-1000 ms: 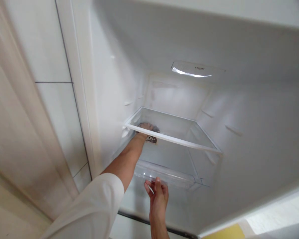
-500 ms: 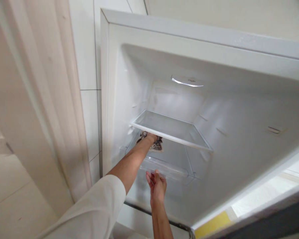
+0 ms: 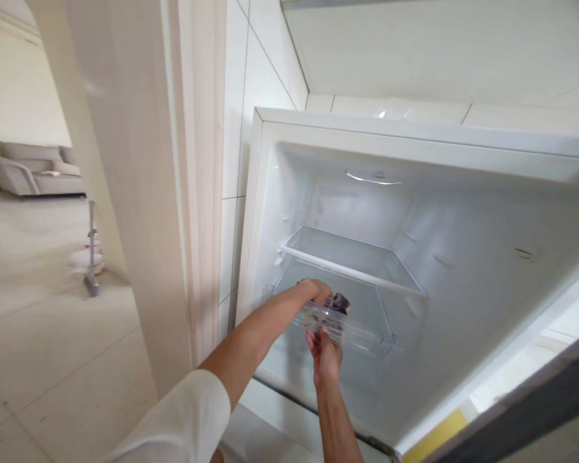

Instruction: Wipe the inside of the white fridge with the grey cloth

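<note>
Dark patterned cloth [image 3: 340, 302] lies under the left hand [image 3: 317, 291], behind the clear plastic drawer front [image 3: 361, 337]; wiping seems the step. Next calls for steadying by the right hand [image 3: 327, 360]. Neither grip's closure can be told.

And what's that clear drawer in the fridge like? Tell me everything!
The drawer is see-through, like plastic, with a wide front wall and thin edges running back. It sits in the fridge, below the shelf. The left hand holds a dark cloth behind the front wall, and some shows through. The right hand is at the front; I can't tell if it grips.
</note>
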